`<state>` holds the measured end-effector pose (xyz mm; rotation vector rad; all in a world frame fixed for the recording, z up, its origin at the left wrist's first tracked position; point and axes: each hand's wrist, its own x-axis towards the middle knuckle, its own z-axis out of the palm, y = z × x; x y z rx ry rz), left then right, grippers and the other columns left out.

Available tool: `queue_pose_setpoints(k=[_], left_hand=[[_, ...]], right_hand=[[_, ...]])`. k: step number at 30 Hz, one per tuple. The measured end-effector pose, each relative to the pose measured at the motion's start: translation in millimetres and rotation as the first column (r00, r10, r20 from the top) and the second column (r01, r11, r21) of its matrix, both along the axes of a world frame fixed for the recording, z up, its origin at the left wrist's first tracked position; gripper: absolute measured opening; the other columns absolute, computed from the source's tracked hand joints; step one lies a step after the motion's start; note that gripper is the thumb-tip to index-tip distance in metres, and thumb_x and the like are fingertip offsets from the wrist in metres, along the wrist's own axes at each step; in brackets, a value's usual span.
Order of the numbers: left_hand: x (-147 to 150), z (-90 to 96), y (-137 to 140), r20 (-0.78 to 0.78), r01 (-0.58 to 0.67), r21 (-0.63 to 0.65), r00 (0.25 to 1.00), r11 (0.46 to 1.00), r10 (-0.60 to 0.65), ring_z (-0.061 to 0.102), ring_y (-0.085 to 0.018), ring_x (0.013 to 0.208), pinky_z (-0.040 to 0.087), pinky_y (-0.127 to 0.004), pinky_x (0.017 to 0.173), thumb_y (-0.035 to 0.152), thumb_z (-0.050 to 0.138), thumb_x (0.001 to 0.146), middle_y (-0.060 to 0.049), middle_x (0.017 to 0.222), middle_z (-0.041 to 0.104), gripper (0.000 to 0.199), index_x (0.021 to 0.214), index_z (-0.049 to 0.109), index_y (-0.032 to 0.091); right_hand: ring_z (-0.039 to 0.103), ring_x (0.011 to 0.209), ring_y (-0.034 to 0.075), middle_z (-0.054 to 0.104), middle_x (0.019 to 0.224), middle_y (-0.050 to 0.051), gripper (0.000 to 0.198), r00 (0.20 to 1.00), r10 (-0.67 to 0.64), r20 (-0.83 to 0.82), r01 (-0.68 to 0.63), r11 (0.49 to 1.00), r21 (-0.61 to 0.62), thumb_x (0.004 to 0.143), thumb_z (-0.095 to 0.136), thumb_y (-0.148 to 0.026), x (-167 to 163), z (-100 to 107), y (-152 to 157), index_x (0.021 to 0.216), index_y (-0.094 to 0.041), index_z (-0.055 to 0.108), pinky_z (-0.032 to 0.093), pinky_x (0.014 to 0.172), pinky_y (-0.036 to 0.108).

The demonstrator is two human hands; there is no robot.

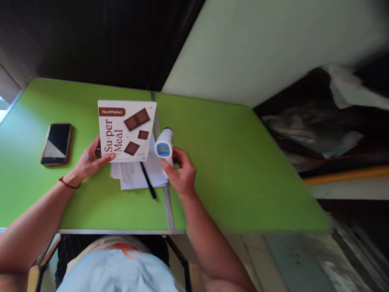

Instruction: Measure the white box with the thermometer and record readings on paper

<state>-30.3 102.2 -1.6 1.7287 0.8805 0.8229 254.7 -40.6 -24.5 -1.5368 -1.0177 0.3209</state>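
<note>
My left hand (91,159) grips the lower left corner of a white box (136,142) printed "NutriMotion Su-per Meal" with chocolate pieces, thumb across its front. The box is held up, its printed face toward me. In my right hand (182,170) is a white and blue infrared thermometer (164,142), its small screen facing me, just right of the box. The fingers wrap its handle, which is partly hidden. Below and behind the box lie sheets of paper (142,178) with writing, partly covered by it. A black pen (148,181) rests on the sheets, its upper end hidden.
A smartphone (56,144) in a brown case lies on the green folding table (237,170), left of my left hand. A metal seam (167,207) runs across the table. A dark shelf (316,121) with plastic bags stands at the right, and a pale wall (237,48) rises behind.
</note>
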Motion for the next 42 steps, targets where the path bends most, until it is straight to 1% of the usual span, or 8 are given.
queue_pose_setpoints(k=[6,11,15,22,29,36,39,42], left_hand=[[1,-6.9,0,0.087,0.01,-0.085,0.996,0.996,-0.002,0.084,-0.033,0.105,0.073,-0.047,0.087,0.055,0.098,0.079,-0.016,0.131,0.082,0.092,0.154,0.057,0.023],[0,-17.2,-1,0.11,-0.042,-0.059,0.993,0.997,0.048,0.081,-0.033,0.112,0.07,-0.049,0.094,0.061,0.097,0.079,-0.017,0.135,0.079,0.106,0.164,0.044,0.026],[3,-24.1,3,0.138,-0.121,0.066,0.984,0.99,0.111,0.077,-0.034,0.123,0.068,-0.05,0.101,0.065,0.094,0.082,-0.017,0.141,0.074,0.105,0.164,0.041,0.028],[10,-25.2,20,0.064,-0.249,0.178,0.968,0.952,0.242,0.063,-0.039,0.146,0.065,-0.053,0.108,0.056,0.093,0.083,-0.018,0.159,0.061,0.105,0.166,0.034,0.03],[8,-20.0,28,-0.158,-0.329,0.275,0.911,0.903,0.38,0.073,-0.036,0.124,0.06,-0.054,0.111,0.042,0.087,0.086,-0.007,0.128,0.078,0.047,0.127,0.067,0.028],[-7,-11.6,28,-0.195,-0.446,0.269,0.842,0.853,0.502,0.065,-0.021,0.077,0.059,-0.04,0.078,0.059,0.093,0.081,0.0,0.081,0.065,0.048,0.088,0.061,0.024],[-7,5.3,8,-0.197,-0.356,0.332,0.88,0.874,0.433,0.057,-0.018,0.067,0.05,-0.035,0.068,0.066,0.084,0.09,0.002,0.068,0.058,0.053,0.073,0.056,0.024],[2,19.9,-18,-0.244,-0.026,0.414,0.96,0.91,0.138,0.058,-0.016,0.066,0.047,-0.031,0.065,0.058,0.079,0.097,0.0,0.072,0.064,0.047,0.073,0.063,0.022]], right_hand=[[0.073,0.087,0.03,0.082,0.099,0.011,0.036,0.916,-0.043,0.399,0.151,0.958,-0.242,0.082,0.078,-0.052,24,-22,12,0.105,-0.024,0.08,0.061,0.081,0.045],[0.072,0.097,0.034,0.079,0.105,0.016,0.027,0.817,-0.041,0.575,0.186,0.963,-0.196,0.088,0.074,-0.039,22,-23,10,0.108,-0.022,0.081,0.062,0.088,0.051],[0.071,0.094,0.03,0.077,0.101,0.014,0.019,0.798,0.049,0.601,0.003,0.996,-0.085,0.1,0.07,-0.037,4,-18,1,0.109,-0.024,0.081,0.063,0.09,0.047],[0.07,0.085,0.026,0.078,0.095,0.012,0.027,0.72,0.377,0.583,-0.192,0.915,-0.355,0.098,0.066,-0.026,-26,-15,-7,0.119,-0.023,0.083,0.06,0.075,0.035],[0.072,0.089,0.025,0.076,0.098,0.009,0.039,0.845,0.489,0.217,-0.445,0.867,-0.224,0.103,0.051,-0.029,-21,3,-11,0.123,-0.027,0.084,0.063,0.089,0.041],[0.068,0.085,0.023,0.066,0.095,0.003,0.044,0.89,0.392,-0.234,-0.403,0.915,0.0,0.089,0.075,-0.052,-27,13,-18,0.125,-0.029,0.068,0.064,0.081,0.04],[0.061,0.073,0.02,0.061,0.081,-0.001,0.031,0.92,0.313,-0.236,-0.323,0.946,-0.005,0.092,0.076,-0.055,-33,14,-23,0.107,-0.029,0.068,0.059,0.072,0.036],[0.062,0.071,0.02,0.062,0.077,-0.001,0.03,0.923,0.322,-0.211,-0.339,0.939,-0.05,0.102,0.059,-0.053,-40,15,-25,0.105,-0.027,0.074,0.058,0.071,0.036]])
